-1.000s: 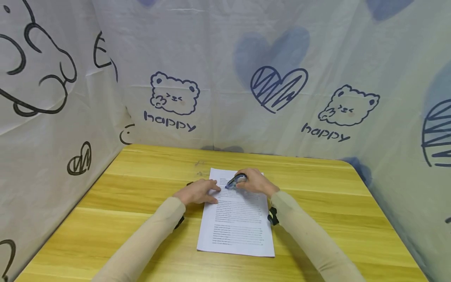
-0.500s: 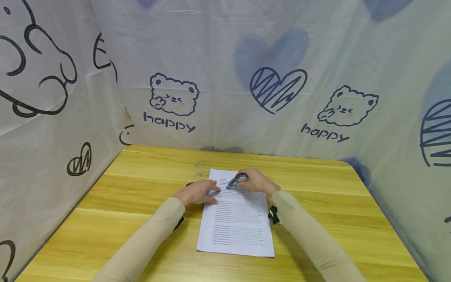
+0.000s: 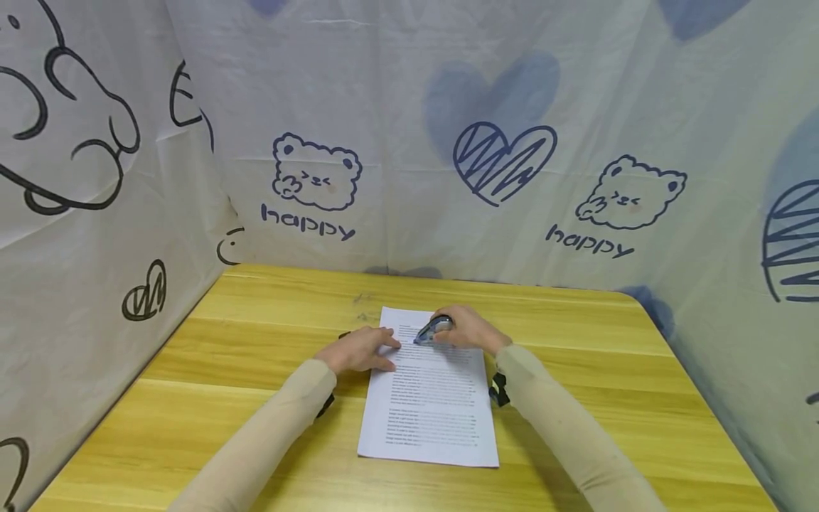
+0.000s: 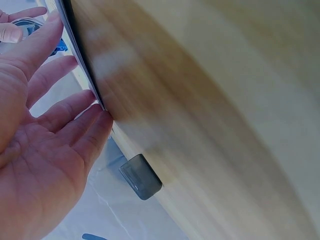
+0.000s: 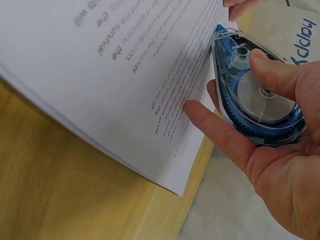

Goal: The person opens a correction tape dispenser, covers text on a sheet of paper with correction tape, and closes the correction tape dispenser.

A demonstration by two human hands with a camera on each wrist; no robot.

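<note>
A stack of printed paper (image 3: 441, 427) lies on the wooden table. My right hand (image 3: 468, 328) grips a clear-and-blue correction tape (image 3: 435, 328), its tip down at a text line in the upper part of the top sheet. In the right wrist view, thumb and fingers hold the correction tape (image 5: 260, 97) by its rounded body, and one finger reaches to the page. My left hand (image 3: 360, 349), fingers spread, rests along the sheet's left edge. The left wrist view has the left hand (image 4: 55, 145) with its fingertips at the paper's edge.
The yellow wood-grain table (image 3: 256, 427) surrounds the paper. A printed cloth curtain (image 3: 409, 163) stands behind it and along both sides. A small dark block (image 4: 141, 176) shows near the table edge in the left wrist view.
My right hand has slid the correction tape slightly to the right along the text line. The left hand and the paper have stayed in place.
</note>
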